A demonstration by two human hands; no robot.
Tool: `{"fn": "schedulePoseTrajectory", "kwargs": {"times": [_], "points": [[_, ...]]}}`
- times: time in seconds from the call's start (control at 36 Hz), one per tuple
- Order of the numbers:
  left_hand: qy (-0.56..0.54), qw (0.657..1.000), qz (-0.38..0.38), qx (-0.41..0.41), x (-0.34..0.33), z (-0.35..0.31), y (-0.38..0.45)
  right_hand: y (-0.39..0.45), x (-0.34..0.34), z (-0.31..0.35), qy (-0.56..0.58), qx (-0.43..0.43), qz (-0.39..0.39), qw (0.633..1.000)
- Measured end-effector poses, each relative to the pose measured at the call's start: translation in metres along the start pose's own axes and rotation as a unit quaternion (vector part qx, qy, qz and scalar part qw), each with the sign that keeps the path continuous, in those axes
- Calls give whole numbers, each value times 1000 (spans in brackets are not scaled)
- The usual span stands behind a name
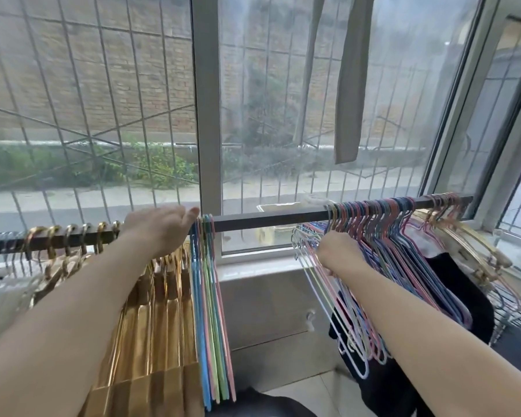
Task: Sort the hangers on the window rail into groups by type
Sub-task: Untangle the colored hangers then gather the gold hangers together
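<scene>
A dark rail (271, 217) runs across the window. Gold hangers (151, 311) hang on its left part. Beside them hangs a small bunch of pastel wire hangers (211, 299). My left hand (160, 228) rests over the rail at the hooks of that bunch, thumb stretched toward them. A large mixed bunch of pastel wire hangers (373, 236) crowds the right part of the rail. My right hand (336, 255) grips several of these below the rail. Pale wooden hangers (463, 245) hang at the far right end.
Silver hangers (9, 248) hang at the far left of the rail. Dark clothing (460, 299) sits under the right bunch. A grey cloth (351, 85) hangs down in front of the window. The white sill (253, 267) lies below the rail, and a wire rack (518, 314) stands at the right.
</scene>
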State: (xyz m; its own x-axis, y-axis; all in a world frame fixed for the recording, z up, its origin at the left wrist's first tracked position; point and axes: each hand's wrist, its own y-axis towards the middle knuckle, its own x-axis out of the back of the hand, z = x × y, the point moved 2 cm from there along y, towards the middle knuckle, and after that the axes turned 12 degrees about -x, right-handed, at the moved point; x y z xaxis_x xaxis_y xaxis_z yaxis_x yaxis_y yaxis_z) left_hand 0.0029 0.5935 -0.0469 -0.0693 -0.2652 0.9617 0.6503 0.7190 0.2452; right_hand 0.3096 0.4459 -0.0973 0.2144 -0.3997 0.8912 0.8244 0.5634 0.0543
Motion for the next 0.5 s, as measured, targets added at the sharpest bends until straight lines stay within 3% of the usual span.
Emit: {"fn": "schedulePoseTrajectory", "kwargs": {"times": [0.25,0.5], "points": [[-3,1000,-2,-4,-4,2,4,2,8,0,-159,21,-55,986],[-17,1000,4,-11,-5,1,7,-5,18,2,-157,38,-44,986]]}}
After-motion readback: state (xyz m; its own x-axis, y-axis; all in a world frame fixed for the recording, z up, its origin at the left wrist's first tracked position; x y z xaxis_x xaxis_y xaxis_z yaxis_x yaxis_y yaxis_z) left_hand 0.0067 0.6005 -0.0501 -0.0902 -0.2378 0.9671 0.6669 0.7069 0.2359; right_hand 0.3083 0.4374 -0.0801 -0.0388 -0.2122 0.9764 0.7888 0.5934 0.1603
